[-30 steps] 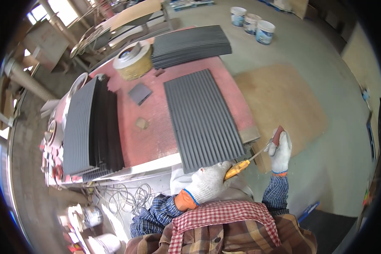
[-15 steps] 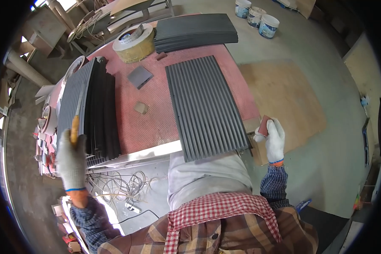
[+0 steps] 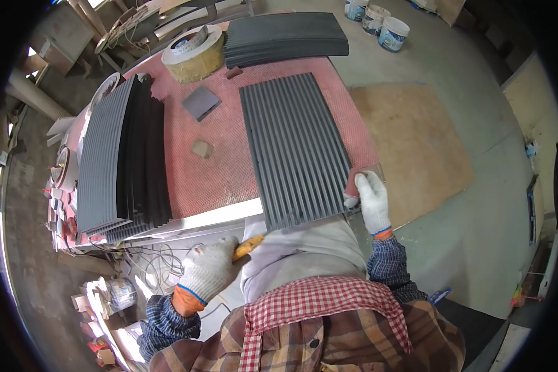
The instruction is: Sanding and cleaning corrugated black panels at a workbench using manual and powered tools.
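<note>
A dark grey ribbed panel lies on the red mesh-covered table, its near end jutting past the front edge. My left hand, in a white knit glove, is closed round the yellow handle of a slim hand tool, which points toward the panel's near left corner. The tool's thin blade cannot be made out now. At the panel's near right edge, my gloved right hand pinches a reddish-brown piece of sandpaper between thumb and fingers.
Stacked ribbed panels stand at the left and far end. A big tape roll, a grey square pad and a tan block rest on the table. Cables tangle below; a brown board lies right.
My left hand has swung from beside the left stack, right and nearer me, bringing the tool to the panel's near end. My right hand has moved left with the sandpaper to the panel's edge.
</note>
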Available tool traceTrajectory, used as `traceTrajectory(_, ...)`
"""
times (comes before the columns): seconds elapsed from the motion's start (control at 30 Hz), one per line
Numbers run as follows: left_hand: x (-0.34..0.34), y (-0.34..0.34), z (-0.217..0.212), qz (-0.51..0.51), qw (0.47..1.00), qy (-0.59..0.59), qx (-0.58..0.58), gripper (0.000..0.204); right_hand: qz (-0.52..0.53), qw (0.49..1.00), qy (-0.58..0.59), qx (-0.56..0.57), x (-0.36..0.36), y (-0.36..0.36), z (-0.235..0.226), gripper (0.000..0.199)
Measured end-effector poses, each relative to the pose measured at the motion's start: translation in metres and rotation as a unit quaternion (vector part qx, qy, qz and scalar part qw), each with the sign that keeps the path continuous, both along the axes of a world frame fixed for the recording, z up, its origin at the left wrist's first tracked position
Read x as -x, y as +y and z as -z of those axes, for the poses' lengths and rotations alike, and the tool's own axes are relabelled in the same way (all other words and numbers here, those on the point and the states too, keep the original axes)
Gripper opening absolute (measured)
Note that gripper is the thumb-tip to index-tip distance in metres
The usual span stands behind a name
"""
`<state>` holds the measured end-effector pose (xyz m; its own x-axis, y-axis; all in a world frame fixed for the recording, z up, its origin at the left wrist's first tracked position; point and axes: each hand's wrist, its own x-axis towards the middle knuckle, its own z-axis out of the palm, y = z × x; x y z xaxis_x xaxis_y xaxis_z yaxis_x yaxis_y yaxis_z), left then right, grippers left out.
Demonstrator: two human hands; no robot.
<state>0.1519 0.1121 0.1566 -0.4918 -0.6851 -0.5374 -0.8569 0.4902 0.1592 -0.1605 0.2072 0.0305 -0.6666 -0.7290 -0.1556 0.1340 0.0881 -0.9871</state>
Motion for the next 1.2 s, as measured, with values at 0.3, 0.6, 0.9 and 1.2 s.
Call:
traceTrajectory(0.3, -0.036, -0.014, 0.003, -0.08, 0.992, 0.023, 0.098, 0.035, -0.011, 0.999, -0.012, -0.028, -0.004, -0.005, -0.002, 0.025)
traceTrajectory(0.6, -0.002, -0.015, -0.008, -0.053, 0.993, 0.036, 0.099, 0.037, -0.017, 0.999, 0.0, -0.027, -0.003, -0.005, -0.003, 0.025)
traceTrajectory(0.9, 0.016, -0.007, 0.012, -0.004, 0.999, 0.053, 0.001, 0.037, -0.018, 0.999, -0.015, -0.041, -0.004, -0.004, -0.002, 0.024)
traceTrajectory(1.2, -0.015, -0.027, -0.014, -0.077, 0.977, 0.129, 0.152, 0.041, -0.026, 0.999, -0.018, -0.032, 0.0, -0.005, -0.002, 0.023)
